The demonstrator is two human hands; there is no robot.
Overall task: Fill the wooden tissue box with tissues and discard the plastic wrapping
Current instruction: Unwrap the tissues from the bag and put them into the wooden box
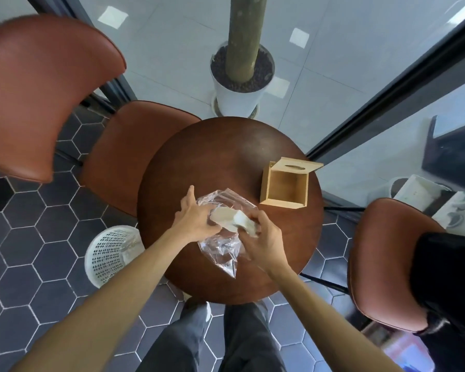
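Note:
A light wooden tissue box (285,187) stands open and empty at the right side of the round brown table (226,146), its slotted lid (297,165) tipped back. Near the table's middle, a white stack of tissues (235,220) sits partly inside clear plastic wrapping (220,247). My left hand (195,217) grips the wrapping at the stack's left end. My right hand (262,237) holds the stack's right end from above. The wrapping's loose end trails toward the table's front edge.
A white perforated waste basket (110,255) stands on the hexagon-tiled floor just left of the table. Brown chairs sit at the left (134,157), far left (38,89) and right (387,264). A potted plant (239,87) stands behind the table.

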